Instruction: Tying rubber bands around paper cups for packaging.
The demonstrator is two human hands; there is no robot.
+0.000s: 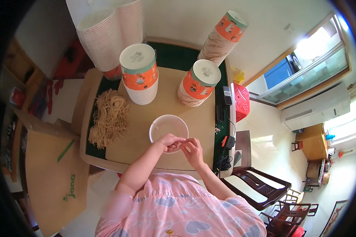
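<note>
Right in front of the person's chest, the left hand [170,143] and right hand [192,153] meet, thumb and index fingers pressed together on each, the tips almost touching the other hand's. If something thin is pinched between them, it is too small for me to tell from here. Directly below and just ahead of the fingers sits the white bowl [177,123], open side up, with a pale sliver [156,125] against its inner wall. I'd judge the step in hand to be fine fingertip work at the bowl's near rim; the next move seems to call for a firm pinch and small, steady motions that don't tip the bowl.

Left of the fingers, a heap of tan strands [108,116] lies on the desk [203,124]. To their right are an adapter [228,142] and some cable [224,162]. Ahead and to the left stands an orange-banded stack [139,75]; ahead and to the right, another stack [199,81]. Farthest ahead, taller stacks rise behind these: a white one [101,37] on the left, a banded one [224,37] on the right.
</note>
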